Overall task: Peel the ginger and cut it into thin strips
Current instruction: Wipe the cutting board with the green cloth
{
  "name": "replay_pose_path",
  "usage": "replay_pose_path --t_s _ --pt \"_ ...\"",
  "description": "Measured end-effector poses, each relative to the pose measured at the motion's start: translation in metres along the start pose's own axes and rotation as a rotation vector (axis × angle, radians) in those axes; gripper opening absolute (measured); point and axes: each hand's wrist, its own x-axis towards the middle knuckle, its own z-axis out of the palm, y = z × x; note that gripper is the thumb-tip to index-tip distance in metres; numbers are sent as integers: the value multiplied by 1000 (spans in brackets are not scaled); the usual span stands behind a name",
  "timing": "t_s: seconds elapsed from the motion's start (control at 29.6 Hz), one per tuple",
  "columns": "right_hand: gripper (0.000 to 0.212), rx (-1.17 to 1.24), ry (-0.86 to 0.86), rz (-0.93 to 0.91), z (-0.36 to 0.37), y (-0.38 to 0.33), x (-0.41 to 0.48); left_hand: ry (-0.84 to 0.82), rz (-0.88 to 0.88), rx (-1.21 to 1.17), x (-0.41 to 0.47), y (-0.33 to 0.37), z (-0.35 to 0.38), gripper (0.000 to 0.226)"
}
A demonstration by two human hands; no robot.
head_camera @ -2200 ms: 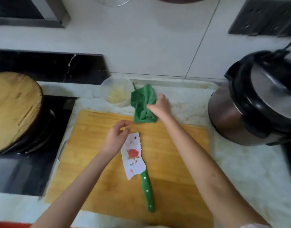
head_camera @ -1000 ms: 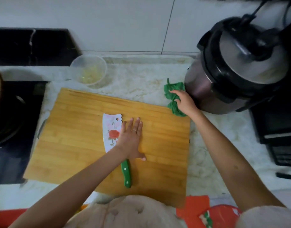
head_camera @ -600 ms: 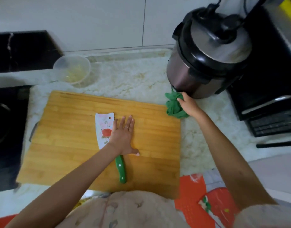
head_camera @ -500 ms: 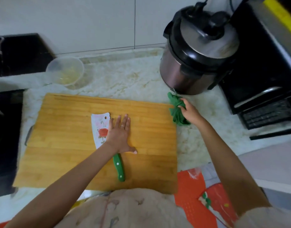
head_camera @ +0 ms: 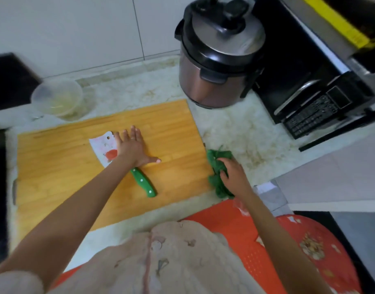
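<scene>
By the board's (head_camera: 178, 128) right edge, a wiping cloth (head_camera: 216, 160) is being grasped by the right grip (head_camera: 233, 172), the knife (head_camera: 101, 147) being steadied under the released left grip (head_camera: 131, 148).

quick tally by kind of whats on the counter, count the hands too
cutting board: 1
knife: 1
green cloth: 1
clear bowl: 1
pressure cooker: 1
black appliance: 1
hands: 2 (left hand, right hand)
total: 8
</scene>
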Motion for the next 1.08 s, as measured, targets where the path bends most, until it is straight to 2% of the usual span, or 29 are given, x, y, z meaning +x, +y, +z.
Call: replay_pose_path --t_s 0.14,0.27,0.34,0.41,0.51,0.54,0.61,0.68,0.74,0.81,0.98,1.08 --pt "37 -27 119 57 -10 1 69 -7 -53 -72 17 -7 -9 136" --pt "59 24 165 167 -15 1 111 -4 -106 -157 28 -9 -11 136" --pt "58 -23 190 220 -10 0 111 15 -119 -188 32 -11 -8 136" --pt "53 -111 203 195 -2 1 93 27 -109 -186 32 -11 -5 135" --pt "51 -71 234 234 7 2 54 39 -115 -180 28 -11 -4 131" --pt "51 -62 249 240 10 3 41 82 -110 -188 24 -9 -1 126" --pt "52 -75 276 248 20 -1 14 301 -13 -233 6 -8 12 106" --pt "52 -90 293 301 36 -16 -11 532 118 -396 -31 -15 35 81" --pt "54 -104 303 360 48 -34 -29 646 133 -517 -70 -28 64 61" --pt "55 -144 283 377 65 -57 -45 627 58 -506 -108 -50 100 58" --pt "55 -237 204 318 96 -105 -79 365 -195 -554 -171 -115 174 78" --pt "54 -269 180 265 116 -137 -97 271 -170 -498 -186 -146 190 75"
